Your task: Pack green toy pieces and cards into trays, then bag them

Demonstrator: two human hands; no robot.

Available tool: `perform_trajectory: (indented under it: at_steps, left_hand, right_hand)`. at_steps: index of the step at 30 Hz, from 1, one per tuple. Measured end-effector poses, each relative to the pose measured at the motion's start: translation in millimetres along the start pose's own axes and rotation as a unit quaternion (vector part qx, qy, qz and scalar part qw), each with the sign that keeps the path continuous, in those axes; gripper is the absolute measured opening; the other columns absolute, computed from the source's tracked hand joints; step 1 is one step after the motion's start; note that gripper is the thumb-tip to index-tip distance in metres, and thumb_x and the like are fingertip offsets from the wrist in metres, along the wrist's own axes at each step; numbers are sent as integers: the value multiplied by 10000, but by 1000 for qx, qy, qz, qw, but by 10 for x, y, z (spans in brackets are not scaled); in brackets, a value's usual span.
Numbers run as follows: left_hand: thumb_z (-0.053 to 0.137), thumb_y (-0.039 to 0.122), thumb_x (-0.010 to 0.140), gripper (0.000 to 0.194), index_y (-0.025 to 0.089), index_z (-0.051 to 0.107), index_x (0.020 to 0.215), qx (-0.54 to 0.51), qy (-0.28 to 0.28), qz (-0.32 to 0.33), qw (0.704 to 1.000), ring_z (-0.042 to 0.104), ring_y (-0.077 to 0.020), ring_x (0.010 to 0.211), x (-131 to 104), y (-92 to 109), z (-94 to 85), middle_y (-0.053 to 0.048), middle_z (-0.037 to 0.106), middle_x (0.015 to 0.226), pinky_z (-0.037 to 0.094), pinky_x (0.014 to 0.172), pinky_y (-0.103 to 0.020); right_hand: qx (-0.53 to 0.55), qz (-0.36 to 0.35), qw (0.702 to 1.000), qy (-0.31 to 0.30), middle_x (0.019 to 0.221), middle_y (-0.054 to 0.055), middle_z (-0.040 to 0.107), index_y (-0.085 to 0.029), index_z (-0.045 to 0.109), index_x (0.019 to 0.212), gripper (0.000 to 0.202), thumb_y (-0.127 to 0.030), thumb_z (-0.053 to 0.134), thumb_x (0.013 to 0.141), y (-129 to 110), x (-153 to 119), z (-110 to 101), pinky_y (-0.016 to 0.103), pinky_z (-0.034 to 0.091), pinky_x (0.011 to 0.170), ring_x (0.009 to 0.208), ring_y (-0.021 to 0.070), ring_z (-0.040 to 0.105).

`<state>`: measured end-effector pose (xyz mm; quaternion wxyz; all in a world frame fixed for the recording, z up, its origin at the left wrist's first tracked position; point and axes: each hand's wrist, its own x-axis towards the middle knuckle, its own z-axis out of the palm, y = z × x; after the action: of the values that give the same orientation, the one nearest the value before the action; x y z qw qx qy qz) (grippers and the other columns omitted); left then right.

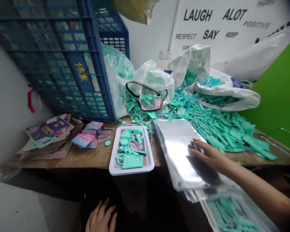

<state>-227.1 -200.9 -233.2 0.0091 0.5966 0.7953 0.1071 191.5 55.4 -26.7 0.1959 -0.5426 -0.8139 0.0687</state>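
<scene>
My right hand (206,153) rests with fingers stretched out on a stack of clear plastic bags (177,151) that overhangs the table's front edge. My left hand (101,216) is low in front of the table, fingers spread, holding nothing. Between them on the table sits a white tray (111,161) with small teal plastic pieces inside, among them a flat teal square piece (132,161). Below my right forearm, a clear bag with teal pieces (232,214) shows in part at the lower right.
Loose teal parts (222,129) are heaped behind and right of the bags. Open sacks (232,96) stand behind them. At left are printed cards (48,132), small pink and blue packets (85,138) and a tall blue crate (82,64). A black strap loop (147,110) lies at the back.
</scene>
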Motion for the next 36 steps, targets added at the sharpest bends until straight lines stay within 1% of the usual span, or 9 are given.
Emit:
perform_trajectory:
  at_steps: [3, 5, 10, 15, 18, 21, 26, 31, 36]
  left_hand:
    - [439, 432, 823, 309, 405, 678, 1016, -5, -6, 6, 1000, 495, -239, 1234, 27, 124, -77, 55, 596, 1272, 427, 994, -467]
    - [440, 420, 823, 305, 394, 683, 1005, -6, -13, 5, 1000, 491, -239, 1237, 39, 234, -137, 51, 603, 1265, 408, 1006, -474]
    - [412, 369, 852, 322, 338, 686, 1016, -6, -8, 14, 1000, 437, -240, 1281, 29, 446, -252, 26, 600, 1271, 339, 1059, -482]
    - [393, 382, 877, 338, 336, 651, 1090, -42, -62, 37, 997, 392, -233, 1316, 24, 461, -295, 26, 563, 1318, 303, 1090, -496]
    - [387, 395, 883, 344, 334, 642, 1106, -54, -76, 52, 994, 381, -237, 1326, 37, 465, -307, 23, 560, 1322, 301, 1096, -508]
    - [393, 413, 883, 344, 346, 624, 1129, -56, -81, 63, 993, 375, -243, 1332, 46, 480, -311, 29, 547, 1335, 310, 1093, -528]
    - [418, 411, 882, 319, 359, 621, 1122, -59, -70, 82, 992, 404, -253, 1313, 36, 490, -300, 21, 559, 1323, 349, 1067, -545]
    - [424, 407, 883, 311, 357, 621, 1117, -55, -63, 87, 993, 408, -251, 1310, 20, 504, -305, 22, 564, 1317, 354, 1064, -539]
    - [420, 413, 882, 314, 357, 623, 1116, -56, -70, 83, 993, 402, -254, 1313, 39, 512, -312, 22, 568, 1312, 342, 1070, -545]
  right_hand:
    - [-33, -35, 999, -16, 1380, 190, 479, -122, 557, 1270, 627, -566, 501, 832, -75, -421, -32, 497, 357, 1061, 1315, 328, 387]
    - [-52, -57, 997, -15, 1393, 191, 462, -124, 528, 1301, 671, -589, 521, 818, -161, -608, -47, 533, 345, 1057, 1326, 341, 363]
    - [-70, -99, 992, -27, 1407, 182, 447, -145, 486, 1341, 711, -625, 503, 817, -240, -824, -58, 597, 339, 1026, 1330, 358, 350]
    - [-77, -118, 990, -30, 1396, 188, 460, -137, 518, 1317, 707, -624, 529, 804, -199, -825, -57, 576, 360, 1017, 1318, 363, 369]
    - [-77, -135, 987, -27, 1382, 190, 477, -140, 541, 1299, 676, -587, 576, 792, -187, -792, -77, 566, 384, 1005, 1308, 366, 384]
    - [-77, -152, 985, -21, 1350, 186, 512, -155, 568, 1273, 601, -521, 605, 798, -196, -746, -132, 543, 420, 983, 1276, 361, 432]
    - [-101, -190, 975, -45, 1229, 135, 621, -203, 623, 1181, 357, -383, 502, 898, -244, -649, -276, 484, 451, 950, 1188, 301, 539]
    - [-146, -219, 964, -42, 1191, 155, 633, -171, 616, 1165, 420, -459, 530, 872, -278, -627, -334, 529, 422, 924, 1106, 309, 590]
    - [-194, -260, 946, -15, 1131, 161, 660, -131, 621, 1131, 384, -416, 514, 897, -322, -620, -315, 477, 414, 936, 1055, 284, 620]
